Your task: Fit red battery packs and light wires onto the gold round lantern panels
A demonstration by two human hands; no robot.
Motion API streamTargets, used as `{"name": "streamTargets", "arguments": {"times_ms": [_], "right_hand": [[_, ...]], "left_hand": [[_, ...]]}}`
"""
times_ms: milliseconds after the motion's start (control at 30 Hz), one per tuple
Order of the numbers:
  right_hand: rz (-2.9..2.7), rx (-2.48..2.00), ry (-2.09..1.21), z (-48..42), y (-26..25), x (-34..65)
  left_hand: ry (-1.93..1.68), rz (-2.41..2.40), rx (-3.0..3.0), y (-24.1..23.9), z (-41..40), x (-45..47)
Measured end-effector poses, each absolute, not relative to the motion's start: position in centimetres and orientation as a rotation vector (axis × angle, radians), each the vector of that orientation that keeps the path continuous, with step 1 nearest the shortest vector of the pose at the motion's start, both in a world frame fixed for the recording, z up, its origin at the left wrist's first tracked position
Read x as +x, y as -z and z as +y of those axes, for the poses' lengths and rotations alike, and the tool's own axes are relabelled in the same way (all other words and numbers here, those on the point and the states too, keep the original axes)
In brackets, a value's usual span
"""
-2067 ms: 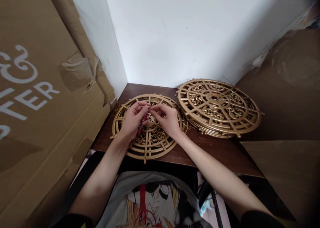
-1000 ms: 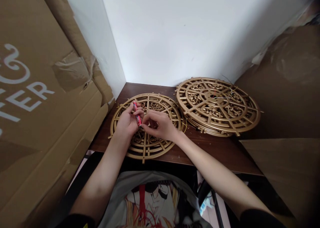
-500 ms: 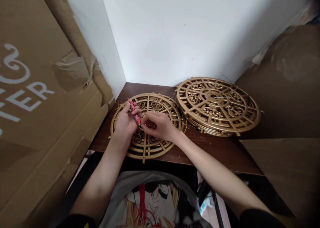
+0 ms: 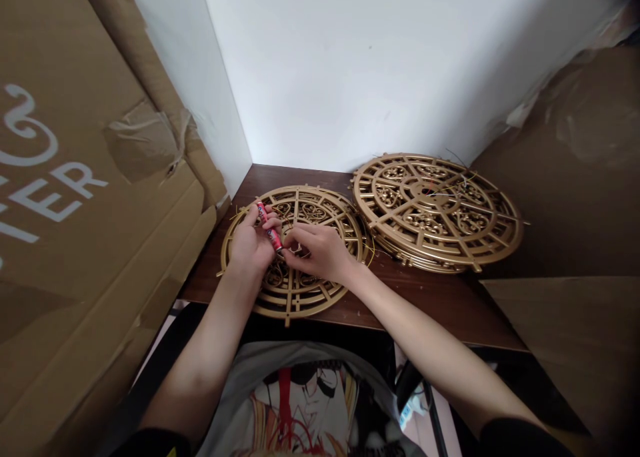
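Observation:
Two slim red batteries (image 4: 273, 239) lie end to end across the palm of my left hand (image 4: 251, 243), whose fingers curl over them; a finger hides where they meet. Beside the lower battery's end is my right hand (image 4: 320, 250), thumb and forefinger pinched together. Whatever sits in that pinch is too small to make out. Both hands are over a round gold openwork clock frame (image 4: 295, 303) lying flat on the dark brown table (image 4: 400, 293). Thin yellow wire (image 4: 371, 251) sticks out at the frame's right edge.
To the right, a stack of similar gold frames (image 4: 435, 243) rests tilted, with loose wires on top. Large cardboard boxes stand at the left (image 4: 100, 243) and right (image 4: 565, 210). A white panel (image 4: 340, 77) rises behind the table.
Almost nothing differs. Both hands keep their place, with the batteries still in the left and the right hand's fingertips at their lower end.

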State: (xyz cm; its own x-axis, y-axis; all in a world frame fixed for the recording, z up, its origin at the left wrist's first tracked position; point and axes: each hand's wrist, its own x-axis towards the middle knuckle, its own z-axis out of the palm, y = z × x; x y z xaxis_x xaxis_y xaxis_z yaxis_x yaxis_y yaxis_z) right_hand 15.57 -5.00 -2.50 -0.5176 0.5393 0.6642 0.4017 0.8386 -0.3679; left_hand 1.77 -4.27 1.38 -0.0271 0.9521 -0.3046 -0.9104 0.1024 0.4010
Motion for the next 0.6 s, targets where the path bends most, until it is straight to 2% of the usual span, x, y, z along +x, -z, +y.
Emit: {"name": "streamTargets", "arguments": {"times_ms": [300, 600], "right_hand": [[-2.2, -0.749, -0.032, -5.0, 2.8, 15.4], [-2.171, -0.745, -0.054, -4.9, 3.0, 15.4]], "left_hand": [[-1.57, 0.605, 0.103, -1.4, -4.4, 2.4], [-1.615, 0.644, 0.146, -1.4, -4.6, 2.9]]}}
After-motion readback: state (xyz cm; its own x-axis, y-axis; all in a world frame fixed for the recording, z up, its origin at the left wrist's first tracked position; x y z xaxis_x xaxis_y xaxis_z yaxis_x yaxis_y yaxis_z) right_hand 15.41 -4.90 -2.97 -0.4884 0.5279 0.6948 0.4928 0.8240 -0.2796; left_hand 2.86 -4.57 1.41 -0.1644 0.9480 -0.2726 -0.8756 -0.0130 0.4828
